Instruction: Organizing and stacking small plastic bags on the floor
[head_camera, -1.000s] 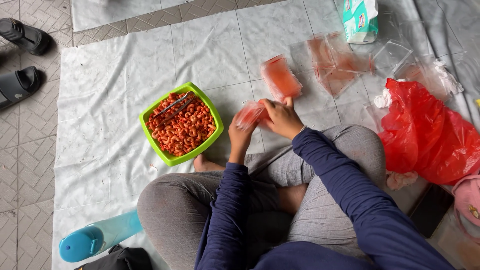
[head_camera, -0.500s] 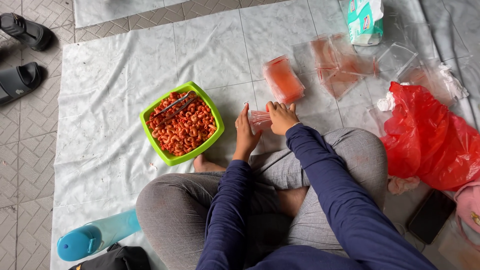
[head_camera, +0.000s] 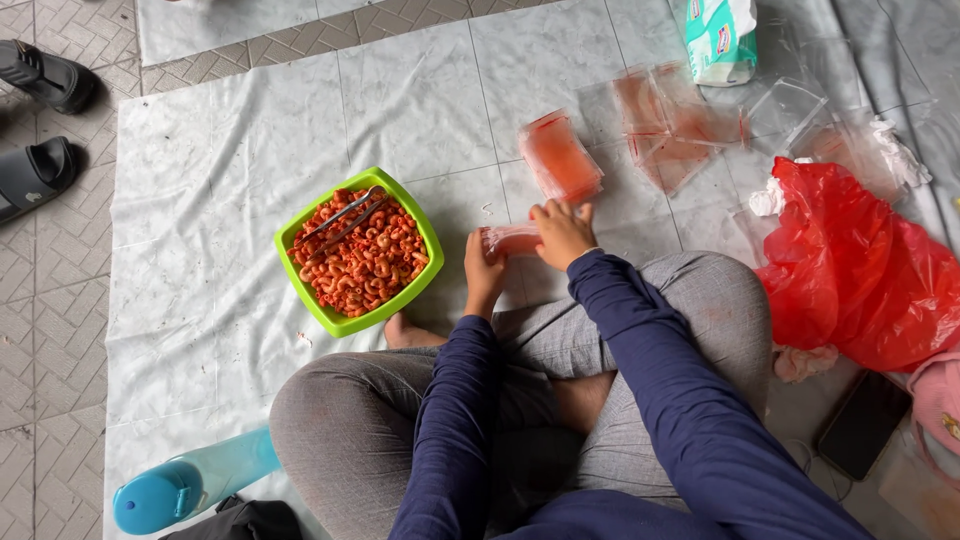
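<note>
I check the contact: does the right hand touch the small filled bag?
Touching. The head view shows the right hand lying on the small filled bag.

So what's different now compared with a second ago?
Both hands, left hand and right hand, have lowered the small filled packet from in front of the body down onto the white sheet, still gripping it. The green bowl of snacks and the sealed packet stayed put.
</note>
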